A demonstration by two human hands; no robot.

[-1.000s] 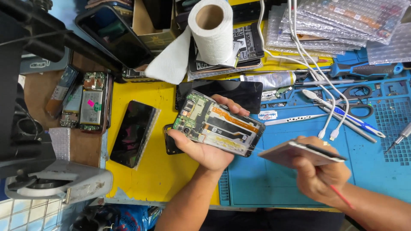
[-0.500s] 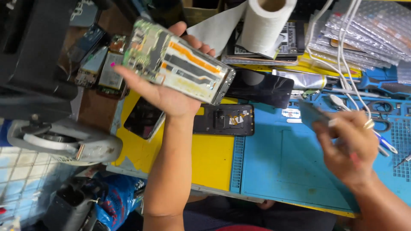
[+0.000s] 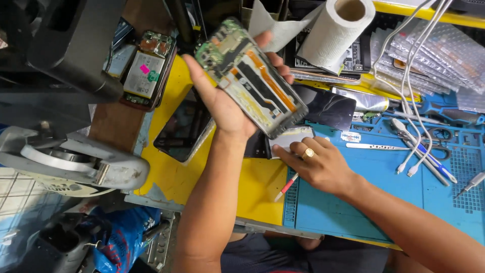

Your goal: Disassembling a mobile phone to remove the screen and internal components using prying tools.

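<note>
yellow workbench [image 3: 169,177] above pale tiled floor [image 3: 20,192].

At upper centre of the frame the left hand [image 3: 222,103] holds up an opened phone [image 3: 251,76], its circuit board and orange ribbon showing. Below it, the right hand [image 3: 318,164], with a ring, rests on the counter [image 3: 172,177], fingers on a silvery panel [image 3: 289,137], just above a red-tipped stick [image 3: 286,187]. A paper roll [image 3: 336,33] stands at the top.

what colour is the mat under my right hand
Blue: the right hand rests on a blue work mat, clearest in the head view.
</note>
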